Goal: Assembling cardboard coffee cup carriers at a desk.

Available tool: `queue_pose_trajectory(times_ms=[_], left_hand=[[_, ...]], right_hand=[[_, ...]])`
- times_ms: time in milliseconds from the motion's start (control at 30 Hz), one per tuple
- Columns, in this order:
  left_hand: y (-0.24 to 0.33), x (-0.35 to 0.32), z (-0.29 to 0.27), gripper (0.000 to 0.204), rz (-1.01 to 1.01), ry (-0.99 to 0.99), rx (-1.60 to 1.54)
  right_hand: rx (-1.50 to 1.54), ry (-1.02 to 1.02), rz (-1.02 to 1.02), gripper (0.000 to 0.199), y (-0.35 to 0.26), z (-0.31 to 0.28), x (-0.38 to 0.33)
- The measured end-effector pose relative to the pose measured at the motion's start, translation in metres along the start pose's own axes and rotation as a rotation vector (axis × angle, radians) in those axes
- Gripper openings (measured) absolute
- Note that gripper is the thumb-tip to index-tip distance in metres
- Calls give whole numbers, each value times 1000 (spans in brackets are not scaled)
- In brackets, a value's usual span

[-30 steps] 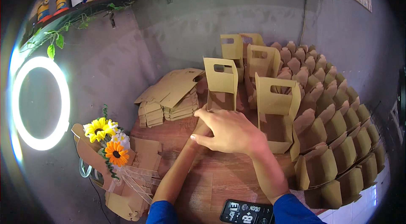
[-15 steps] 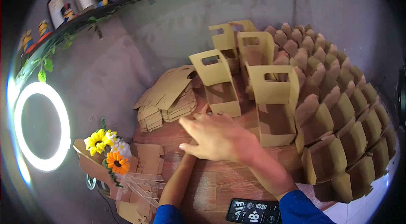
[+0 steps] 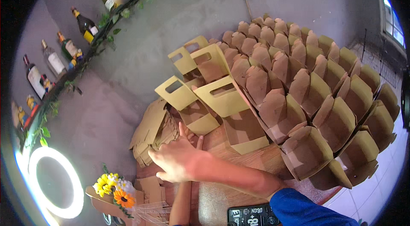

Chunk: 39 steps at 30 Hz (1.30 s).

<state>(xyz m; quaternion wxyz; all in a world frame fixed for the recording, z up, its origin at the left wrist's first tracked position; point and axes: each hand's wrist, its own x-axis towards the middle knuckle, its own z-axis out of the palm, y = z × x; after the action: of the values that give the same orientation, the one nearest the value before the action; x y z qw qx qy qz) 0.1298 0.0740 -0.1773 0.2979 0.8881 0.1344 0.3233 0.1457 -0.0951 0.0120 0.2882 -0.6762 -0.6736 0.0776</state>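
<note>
Crossed over my left forearm, my right hand (image 3: pixel 179 160) hovers with fingers apart and nothing in them. It is close to the pile of flat cardboard box blanks (image 3: pixel 147 130) on the table. My left hand (image 3: pixel 184 131) is mostly hidden behind it. Two of its stretched fingers show beside the front of a standing brown box with a cut-out handle (image 3: pixel 198 119); whether they touch it I cannot tell. Another handled box (image 3: pixel 245 132) stands to the right, with more handled boxes (image 3: pixel 211 64) behind.
Rows of stacked open cardboard boxes (image 3: pixel 316 93) fill the right side. A black phone (image 3: pixel 252 215) lies at the near edge. Artificial flowers (image 3: pixel 124 198) and folded cardboard (image 3: pixel 151 189) are at the near left, below a lit ring lamp (image 3: pixel 77 179). Bottles (image 3: pixel 53 59) line a wall shelf.
The whole view has turned, so the boxes sit farther left and tilted. My right hand has moved closer to the flat blanks. More of the left hand's fingers now show beyond it.
</note>
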Motion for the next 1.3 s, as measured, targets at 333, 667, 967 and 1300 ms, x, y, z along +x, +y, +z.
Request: queue_pose_trajectory(times_ms=[333,667,967,1300], left_hand=[[-32,26,11,105,-58,-98,-120],[-29,41,18,84,-156,-105,-90],[12,35,-3,75,-112,-102,48],[-20,29,25,63,-52,4,240]], right_hand=[[20,2,-75,46,1,-11,-7],[5,54,-93,46,2,-4,-12],[-22,-9,-63,47,-8,5,-1],[-80,-43,-29,46,7,46,20]])
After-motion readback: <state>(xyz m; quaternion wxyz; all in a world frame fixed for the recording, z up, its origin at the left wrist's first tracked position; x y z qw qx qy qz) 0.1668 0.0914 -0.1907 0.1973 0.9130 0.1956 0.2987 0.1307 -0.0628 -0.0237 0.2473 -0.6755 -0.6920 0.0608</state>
